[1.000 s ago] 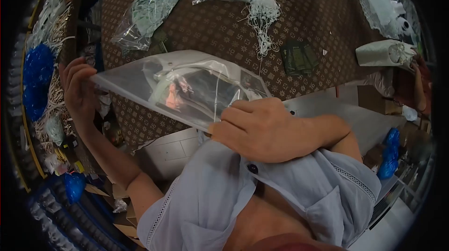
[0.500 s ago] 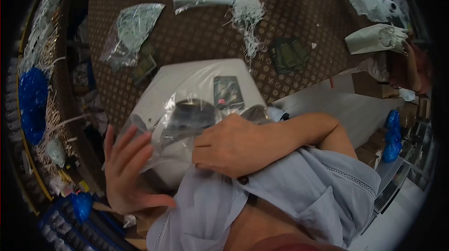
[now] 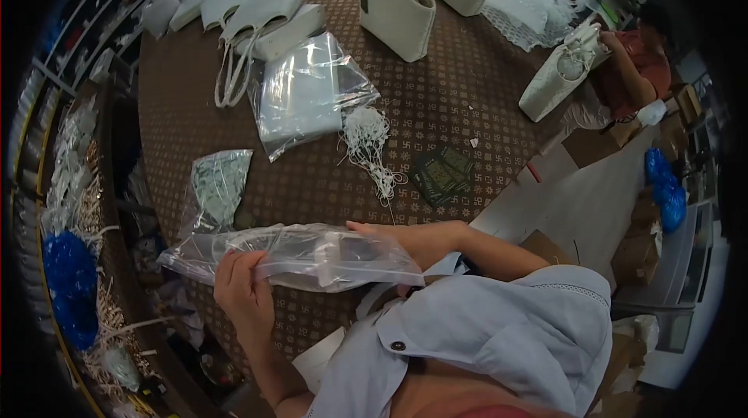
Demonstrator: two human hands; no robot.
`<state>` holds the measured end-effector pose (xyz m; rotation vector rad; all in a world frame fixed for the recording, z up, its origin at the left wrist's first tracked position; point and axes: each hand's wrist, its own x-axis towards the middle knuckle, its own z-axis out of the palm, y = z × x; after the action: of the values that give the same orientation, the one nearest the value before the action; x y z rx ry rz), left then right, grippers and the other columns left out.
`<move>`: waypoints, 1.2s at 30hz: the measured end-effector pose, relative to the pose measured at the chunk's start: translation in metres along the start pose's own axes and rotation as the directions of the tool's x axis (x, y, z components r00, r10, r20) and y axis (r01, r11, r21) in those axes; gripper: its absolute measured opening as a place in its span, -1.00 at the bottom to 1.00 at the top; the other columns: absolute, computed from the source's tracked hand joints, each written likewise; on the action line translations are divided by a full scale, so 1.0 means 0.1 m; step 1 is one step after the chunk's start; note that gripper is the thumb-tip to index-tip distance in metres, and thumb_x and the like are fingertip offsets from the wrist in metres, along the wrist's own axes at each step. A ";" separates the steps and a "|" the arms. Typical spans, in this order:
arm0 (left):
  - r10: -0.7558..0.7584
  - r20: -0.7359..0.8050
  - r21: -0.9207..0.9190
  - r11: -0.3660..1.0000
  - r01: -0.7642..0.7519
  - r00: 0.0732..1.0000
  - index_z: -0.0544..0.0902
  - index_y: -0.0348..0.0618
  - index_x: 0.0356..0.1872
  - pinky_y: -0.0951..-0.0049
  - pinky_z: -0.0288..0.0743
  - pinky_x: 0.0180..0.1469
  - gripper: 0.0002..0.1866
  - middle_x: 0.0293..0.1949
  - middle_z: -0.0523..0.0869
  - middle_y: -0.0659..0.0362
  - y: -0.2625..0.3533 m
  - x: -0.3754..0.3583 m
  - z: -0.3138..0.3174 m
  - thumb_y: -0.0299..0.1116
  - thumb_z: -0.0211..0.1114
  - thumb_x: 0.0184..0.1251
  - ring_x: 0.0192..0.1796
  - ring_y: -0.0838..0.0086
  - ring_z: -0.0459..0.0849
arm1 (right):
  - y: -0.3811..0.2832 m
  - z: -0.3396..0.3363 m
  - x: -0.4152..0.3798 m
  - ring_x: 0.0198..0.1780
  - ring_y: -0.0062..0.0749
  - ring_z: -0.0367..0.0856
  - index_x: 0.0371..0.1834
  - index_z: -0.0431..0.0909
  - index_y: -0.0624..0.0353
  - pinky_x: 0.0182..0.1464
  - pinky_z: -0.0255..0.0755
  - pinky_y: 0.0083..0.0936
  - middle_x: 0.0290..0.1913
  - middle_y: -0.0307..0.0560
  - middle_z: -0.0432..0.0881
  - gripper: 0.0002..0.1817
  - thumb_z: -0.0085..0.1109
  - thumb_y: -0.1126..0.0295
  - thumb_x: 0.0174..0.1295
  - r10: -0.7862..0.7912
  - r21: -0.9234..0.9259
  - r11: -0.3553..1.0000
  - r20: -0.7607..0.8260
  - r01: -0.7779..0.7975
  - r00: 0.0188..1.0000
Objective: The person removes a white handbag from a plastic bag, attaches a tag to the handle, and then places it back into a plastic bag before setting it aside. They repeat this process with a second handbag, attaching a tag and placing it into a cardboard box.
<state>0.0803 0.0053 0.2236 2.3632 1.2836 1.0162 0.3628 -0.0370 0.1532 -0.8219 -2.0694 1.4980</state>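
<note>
A clear plastic bag point(image 3: 366, 271) with a zip-like strip along its near edge is in front of me. A white item with handle-like loops shows dimly through the film. My left hand point(image 3: 243, 293) pinches the bag's near edge towards its left end. On the far side, at the right end, my right hand point(image 3: 417, 243) lies against the bag, its fingers mostly hidden behind the film. Beyond the bag lie a packet of small sachets point(image 3: 222, 184), a bundle of white strings point(image 3: 368, 137) and several dark green cards point(image 3: 444, 172).
A stack of clear bags point(image 3: 300, 98) lies on the brown patterned table point(image 3: 467, 83). White handbags point(image 3: 397, 17) stand or lie towards the back. At the right, a person point(image 3: 635, 63) holds another white handbag point(image 3: 549, 83). Shelving with blue plastic bundles point(image 3: 70, 285) runs along the left.
My view has lifted, showing more of the table. My left hand went from spread open to pinching the bag's edge. The bag, seen broadside before, now shows its edge; my right hand has moved behind it.
</note>
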 end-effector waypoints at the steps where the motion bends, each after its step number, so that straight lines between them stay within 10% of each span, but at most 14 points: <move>1: -0.040 -0.031 -0.014 0.999 0.040 0.999 0.60 -0.25 -0.33 0.19 0.42 0.03 -0.87 -0.37 0.60 0.03 -0.02 0.04 0.05 -0.53 0.16 0.07 -0.26 0.10 0.57 | -0.02 0.05 -0.01 0.49 -0.03 -0.22 0.45 -0.24 0.25 0.45 -0.19 -0.27 0.47 0.22 -0.22 0.27 0.52 0.16 -0.24 0.024 -0.114 0.993 -0.079 -0.033 0.997; 8: 0.267 -0.184 -0.103 0.952 -0.288 0.946 0.61 -0.23 -0.32 0.17 0.42 0.02 -0.86 -0.32 0.61 0.04 0.28 0.76 0.54 -0.53 0.14 0.09 -0.22 0.10 0.58 | 0.12 0.21 -0.18 0.38 -0.03 0.13 0.41 0.03 0.21 0.38 0.04 -0.22 0.36 0.17 0.14 0.04 0.46 0.19 -0.12 0.021 0.078 0.996 -0.607 0.033 0.794; 11: 0.364 -0.257 -0.184 0.891 -0.415 0.895 0.63 -0.20 -0.29 0.17 0.38 0.09 -0.84 -0.30 0.63 0.05 0.60 1.33 0.83 -0.53 0.14 0.11 -0.18 0.15 0.59 | -0.07 -0.14 -0.38 0.23 -0.15 0.37 0.19 0.38 0.25 0.24 0.26 -0.33 0.19 0.09 0.42 -0.36 0.39 0.32 0.01 -0.318 -0.287 0.948 -0.832 0.137 0.455; 13: 0.434 -0.254 -0.211 0.847 -0.488 0.864 0.63 -0.19 -0.28 0.17 0.35 0.13 -0.85 -0.30 0.64 0.08 0.84 1.79 1.09 -0.50 0.15 0.14 -0.17 0.18 0.59 | 0.04 -0.53 -0.58 0.08 -0.28 0.51 0.20 0.36 0.26 0.09 0.38 -0.42 0.08 0.03 0.52 -0.28 0.45 0.27 -0.04 -0.325 -0.386 0.916 -0.875 -0.112 0.359; 21: 0.408 -0.115 -0.005 0.912 -0.411 0.906 0.63 -0.17 -0.23 0.28 0.35 0.14 -0.86 -0.24 0.66 0.08 1.12 3.29 2.54 -0.43 0.16 0.22 -0.15 0.20 0.60 | 1.02 -2.27 -0.73 0.07 -0.05 0.53 0.14 0.40 0.24 0.07 0.43 -0.37 0.11 0.11 0.48 -0.41 0.35 0.44 -0.02 -0.411 -0.428 0.896 -0.900 -0.117 0.143; 27: 0.136 -0.016 0.026 0.990 -0.135 0.991 0.53 -0.21 0.06 0.36 0.27 0.22 -0.68 0.04 0.59 0.00 0.74 3.55 3.30 -0.49 0.01 0.31 0.10 0.16 0.54 | 1.52 -3.04 -0.82 0.33 -0.04 0.23 0.34 0.18 0.06 0.32 0.16 -0.31 0.29 0.12 0.29 -0.18 0.36 0.41 -0.05 -0.301 -0.337 0.941 -0.858 -0.013 0.417; 29: 0.025 -0.019 -0.167 0.986 -0.027 1.000 0.31 -0.23 0.20 0.36 0.12 0.30 -0.58 0.21 0.34 0.00 0.77 3.52 3.38 -0.51 -0.04 0.30 0.26 0.21 0.29 | 1.33 -3.48 -1.21 0.39 -0.13 0.14 0.32 0.24 0.13 0.36 0.07 -0.32 0.29 0.07 0.30 -0.25 0.34 0.30 0.03 -0.114 -0.388 0.913 -0.539 -0.126 0.834; 30: -0.032 -0.015 -0.264 0.964 0.027 0.999 0.19 -0.24 0.27 0.36 0.05 0.34 -0.51 0.29 0.21 0.00 0.80 3.49 3.43 -0.52 -0.07 0.29 0.33 0.24 0.17 | 1.42 -3.79 -1.37 0.32 -0.16 0.27 0.27 0.33 0.14 0.30 0.18 -0.35 0.28 0.01 0.35 -0.32 0.34 0.25 0.04 -0.112 -0.238 0.971 -0.463 -0.001 0.879; 32: -0.142 0.014 -0.439 0.889 0.134 0.990 -0.03 -0.26 0.42 0.36 -0.10 0.41 -0.35 0.45 -0.04 0.00 0.82 3.39 3.49 -0.53 -0.12 0.28 0.48 0.29 -0.08 | 1.60 -4.38 -1.57 0.20 -0.25 0.42 0.19 0.42 0.18 0.21 0.31 -0.42 0.23 -0.04 0.43 -0.40 0.30 0.21 0.08 -0.020 0.201 0.963 -0.608 0.178 0.794; 33: -0.171 0.012 -0.479 0.864 0.156 0.985 -0.08 -0.23 0.43 0.33 -0.18 0.43 -0.33 0.46 -0.09 0.01 0.87 3.33 3.51 -0.50 -0.10 0.29 0.49 0.27 -0.15 | 1.77 -4.69 -1.60 0.09 -0.34 0.51 0.19 0.40 0.21 0.11 0.39 -0.47 0.18 -0.05 0.48 -0.41 0.27 0.19 0.11 -0.008 0.134 0.974 -0.785 0.183 0.619; 36: -0.205 -0.014 -0.506 0.845 0.170 0.979 -0.17 -0.17 0.44 0.27 -0.23 0.44 -0.28 0.47 -0.17 0.04 0.84 3.17 3.51 -0.46 -0.07 0.30 0.50 0.22 -0.22 | 2.15 -5.82 -1.62 0.11 -0.11 0.49 0.33 0.21 0.12 0.11 0.39 -0.33 0.21 0.06 0.41 -0.32 0.16 0.16 0.14 -0.059 -0.077 0.920 -0.997 -0.385 0.059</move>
<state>0.4901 0.2477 0.1591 1.7861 1.0768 1.2021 0.9097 0.2962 0.1238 -1.6586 -1.0240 0.2042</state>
